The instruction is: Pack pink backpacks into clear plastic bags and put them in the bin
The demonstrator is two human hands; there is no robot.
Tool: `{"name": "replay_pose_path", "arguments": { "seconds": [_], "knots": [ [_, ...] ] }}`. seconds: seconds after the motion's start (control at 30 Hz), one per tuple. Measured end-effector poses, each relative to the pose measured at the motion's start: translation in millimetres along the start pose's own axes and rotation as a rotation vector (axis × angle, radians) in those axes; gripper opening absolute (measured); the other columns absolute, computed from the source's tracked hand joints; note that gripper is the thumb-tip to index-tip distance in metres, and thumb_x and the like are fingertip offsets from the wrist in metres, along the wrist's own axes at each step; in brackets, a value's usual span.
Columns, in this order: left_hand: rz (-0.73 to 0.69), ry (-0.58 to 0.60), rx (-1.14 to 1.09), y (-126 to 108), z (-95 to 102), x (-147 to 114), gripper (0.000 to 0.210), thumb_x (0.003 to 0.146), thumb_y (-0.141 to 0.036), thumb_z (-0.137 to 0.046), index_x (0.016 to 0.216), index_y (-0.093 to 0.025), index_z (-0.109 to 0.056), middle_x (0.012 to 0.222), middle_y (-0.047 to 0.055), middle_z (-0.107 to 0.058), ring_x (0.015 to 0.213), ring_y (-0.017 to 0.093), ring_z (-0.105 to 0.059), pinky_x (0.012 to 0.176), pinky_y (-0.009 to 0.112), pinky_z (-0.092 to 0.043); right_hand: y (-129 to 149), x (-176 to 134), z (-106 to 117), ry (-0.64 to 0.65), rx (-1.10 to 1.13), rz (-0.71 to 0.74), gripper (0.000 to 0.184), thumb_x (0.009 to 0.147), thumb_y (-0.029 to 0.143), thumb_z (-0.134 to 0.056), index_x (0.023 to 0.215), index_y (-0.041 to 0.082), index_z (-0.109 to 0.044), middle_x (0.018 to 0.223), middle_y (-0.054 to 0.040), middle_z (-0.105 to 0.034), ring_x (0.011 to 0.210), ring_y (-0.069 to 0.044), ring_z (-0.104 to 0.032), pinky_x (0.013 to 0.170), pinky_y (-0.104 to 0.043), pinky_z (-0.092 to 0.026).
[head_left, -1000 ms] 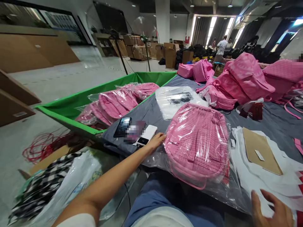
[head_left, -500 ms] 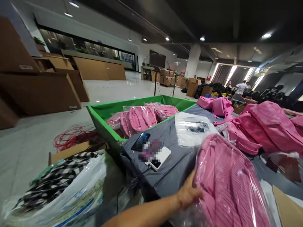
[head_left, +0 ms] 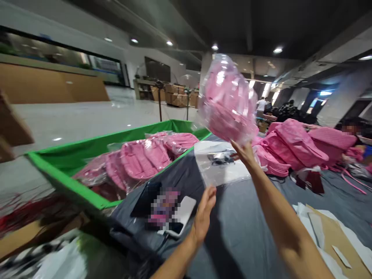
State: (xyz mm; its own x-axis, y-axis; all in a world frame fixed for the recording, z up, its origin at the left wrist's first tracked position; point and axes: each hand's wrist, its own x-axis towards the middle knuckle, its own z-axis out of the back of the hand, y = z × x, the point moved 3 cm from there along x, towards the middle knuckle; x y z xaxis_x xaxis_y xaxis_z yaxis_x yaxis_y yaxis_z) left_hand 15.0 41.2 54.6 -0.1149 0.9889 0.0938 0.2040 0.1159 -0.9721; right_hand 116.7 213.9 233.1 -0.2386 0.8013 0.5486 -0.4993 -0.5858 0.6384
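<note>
Bagged pink backpack [head_left: 226, 102] up in the air above the grey table [head_left: 247, 236], blurred, long axis tilted from upper left down to lower right. Touched at its lower edge by the right hand [head_left: 245, 153], fingers stretched up, whether gripping or loose impossible to tell. Left hand [head_left: 203, 217] lower down, fingers straight and together, holding nothing. Beyond, on the left, a green bin [head_left: 72, 186] with more bagged packs.

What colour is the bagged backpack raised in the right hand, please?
Pink, inside clear plastic: the bagged backpack, head view.
</note>
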Motion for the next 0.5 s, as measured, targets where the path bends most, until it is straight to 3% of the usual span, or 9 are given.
{"name": "replay_pose_path", "arguments": {
  "seconds": [0.07,0.1,0.2,0.3,0.37,0.43,0.5],
  "knots": [
    [0.103,0.151,0.097,49.6,-16.0,-0.7,0.077,0.083,-0.073,-0.055,0.142,-0.024,-0.054,0.144,0.014,-0.060,0.139,0.034,-0.051,0.118,0.051,-0.039,12.1,20.7,-5.7,-0.084,-0.059,-0.104,0.054,0.101,0.051,-0.044,0.125,0.005,-0.060,0.085,-0.0054,-0.070,0.054,-0.011,-0.062,0.049,-0.021,-0.049],
    [0.094,0.226,0.178,73.8,-22.6,-1.3,0.069,0.085,-0.068,-0.057,0.140,-0.026,-0.057,0.145,0.013,-0.061,0.137,0.033,-0.053,0.115,0.050,-0.042,19.2,22.1,-15.1,-0.050,-0.116,-0.083,0.050,0.104,0.047,-0.038,0.128,0.008,-0.057,0.086,-0.0055,-0.071,0.060,-0.012,-0.066,0.052,-0.021,-0.049],
    [-0.032,0.380,0.412,123.6,-36.9,6.5,0.044,0.087,-0.051,-0.058,0.123,-0.028,-0.069,0.132,0.011,-0.069,0.125,0.032,-0.061,0.108,0.048,-0.049,22.3,-17.3,-57.9,0.264,-0.325,0.155,0.052,0.105,0.045,-0.023,0.120,0.017,-0.064,0.087,-0.0004,-0.071,0.087,-0.016,-0.073,0.069,-0.025,-0.050],
    [-0.161,0.443,0.554,134.0,-50.2,28.0,0.030,0.087,-0.036,-0.055,0.110,-0.028,-0.073,0.116,0.009,-0.074,0.114,0.031,-0.066,0.106,0.050,-0.050,-22.5,-89.0,-73.1,0.502,-0.426,0.180,0.023,0.083,0.043,-0.074,0.095,0.024,-0.073,0.075,-0.0010,-0.074,0.074,-0.021,-0.071,0.069,-0.029,-0.051],
    [-0.202,0.485,0.658,133.5,-61.0,42.9,0.030,0.089,-0.031,-0.053,0.112,-0.028,-0.072,0.117,0.009,-0.073,0.116,0.031,-0.065,0.108,0.051,-0.050,-70.6,-123.8,-54.2,0.601,-0.550,0.093,0.014,0.079,0.034,-0.079,0.087,0.024,-0.073,0.076,-0.0012,-0.075,0.075,-0.020,-0.070,0.069,-0.027,-0.049],
    [-0.232,0.521,0.789,137.0,-71.6,53.8,0.036,0.092,-0.027,-0.050,0.122,-0.026,-0.070,0.130,0.010,-0.069,0.128,0.031,-0.060,0.114,0.053,-0.045,-123.0,-137.0,-15.6,0.573,-0.681,-0.052,0.005,0.086,0.027,-0.071,0.086,0.023,-0.073,0.080,-0.0012,-0.074,0.081,-0.019,-0.070,0.073,-0.025,-0.046],
    [-0.264,0.562,0.937,147.5,-80.0,59.6,0.044,0.093,-0.023,-0.049,0.135,-0.025,-0.064,0.148,0.010,-0.058,0.142,0.031,-0.048,0.121,0.056,-0.037,-171.2,-133.5,29.0,0.493,-0.769,-0.165,0.014,0.091,0.018,-0.060,0.088,0.021,-0.073,0.082,-0.0022,-0.073,0.087,-0.018,-0.071,0.077,-0.026,-0.044]
  ]
}}
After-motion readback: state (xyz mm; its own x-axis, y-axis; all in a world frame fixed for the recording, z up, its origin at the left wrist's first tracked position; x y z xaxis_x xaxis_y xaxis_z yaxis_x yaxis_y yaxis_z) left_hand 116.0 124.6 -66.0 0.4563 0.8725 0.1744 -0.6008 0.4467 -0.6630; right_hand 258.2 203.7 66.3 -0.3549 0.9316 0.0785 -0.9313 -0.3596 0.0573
